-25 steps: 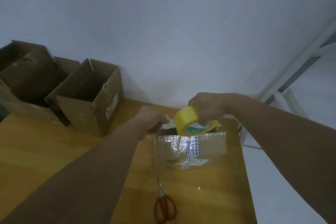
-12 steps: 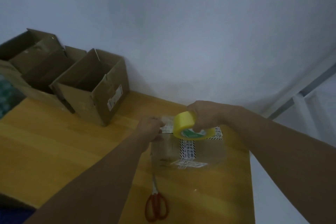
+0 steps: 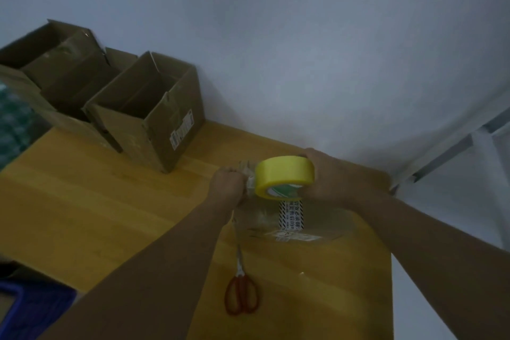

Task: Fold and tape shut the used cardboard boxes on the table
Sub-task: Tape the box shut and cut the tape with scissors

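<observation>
A small cardboard box (image 3: pixel 317 221), glossy with old tape and bearing a black-and-white label, sits on the wooden table (image 3: pixel 96 201) near its right end. My right hand (image 3: pixel 328 179) grips a yellow tape roll (image 3: pixel 284 176) just above the box's top. My left hand (image 3: pixel 227 182) pinches the loose tape end at the box's upper left corner, right beside the roll. Most of the box top is hidden behind the roll and hands.
Two open, empty cardboard boxes, one (image 3: pixel 149 113) nearer and a larger one (image 3: pixel 52 63) behind, stand at the table's far left by the wall. Red-handled scissors (image 3: pixel 242 292) lie in front of the small box. A blue crate (image 3: pixel 30 309) sits at lower left. The table's right edge runs close to the box.
The view has tilted down and shifted. Both hands with the roll have sunk closer to the box top, and the left hand stays next to the roll holding the tape end.
</observation>
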